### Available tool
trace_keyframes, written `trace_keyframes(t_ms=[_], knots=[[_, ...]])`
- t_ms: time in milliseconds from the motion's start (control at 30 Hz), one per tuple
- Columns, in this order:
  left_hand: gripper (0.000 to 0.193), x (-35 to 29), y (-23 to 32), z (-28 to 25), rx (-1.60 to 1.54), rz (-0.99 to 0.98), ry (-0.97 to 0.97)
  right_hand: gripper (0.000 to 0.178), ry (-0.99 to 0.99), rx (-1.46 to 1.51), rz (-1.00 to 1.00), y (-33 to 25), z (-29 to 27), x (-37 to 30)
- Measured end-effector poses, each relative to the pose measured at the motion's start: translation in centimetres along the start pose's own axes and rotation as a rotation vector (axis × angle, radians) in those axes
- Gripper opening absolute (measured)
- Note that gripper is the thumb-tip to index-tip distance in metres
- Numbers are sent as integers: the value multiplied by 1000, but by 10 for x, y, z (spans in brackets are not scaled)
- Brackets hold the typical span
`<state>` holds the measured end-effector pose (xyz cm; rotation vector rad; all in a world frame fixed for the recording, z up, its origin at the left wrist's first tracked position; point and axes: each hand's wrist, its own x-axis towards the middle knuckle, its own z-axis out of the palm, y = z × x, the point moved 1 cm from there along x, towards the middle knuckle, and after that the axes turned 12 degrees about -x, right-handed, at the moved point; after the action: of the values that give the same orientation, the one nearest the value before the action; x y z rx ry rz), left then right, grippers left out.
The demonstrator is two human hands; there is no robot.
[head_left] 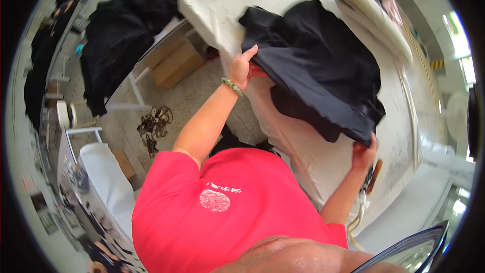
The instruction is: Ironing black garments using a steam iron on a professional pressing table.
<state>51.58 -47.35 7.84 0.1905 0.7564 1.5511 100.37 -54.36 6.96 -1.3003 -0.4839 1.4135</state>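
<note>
A black cloth garment (323, 65) is spread over the cream-covered pressing table (273, 116), its near edge raised off the cover. My left hand (242, 70), with a green bead bracelet at the wrist, pinches the garment's left corner. At its right end, my right hand (365, 154) grips the lower edge between thumb and fingers. Part of the garment hangs below the raised edge, and its exact kind cannot be made out. Just beside my right hand is a tool with a brown handle (374, 177), partly hidden by my wrist; it looks like an iron.
A pale padded arm (373, 17) lies along the table's far right. To the left, dark garments (124, 30) cover another table, with cardboard boxes (174, 60) beneath. Tangled brown straps (154, 126) lie on the floor. A cord (356, 222) hangs at the right.
</note>
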Motion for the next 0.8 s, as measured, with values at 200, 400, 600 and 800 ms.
trace_keyframes(t_ms=[200, 400, 600, 800], knots=[[27, -145, 253, -60, -255, 700, 95, 45, -618, 79, -215, -60, 222, -25], [43, -333, 384, -121, -181, 1394, 249, 43, -891, 173, -317, -13, 500, -114], [43, -388, 439, -219, -116, 1414, 333, 35, -1122, -29, -212, 61, 703, -148], [41, -382, 506, -258, -70, 1646, 524, 32, -1170, 44, -352, 109, 804, -170]])
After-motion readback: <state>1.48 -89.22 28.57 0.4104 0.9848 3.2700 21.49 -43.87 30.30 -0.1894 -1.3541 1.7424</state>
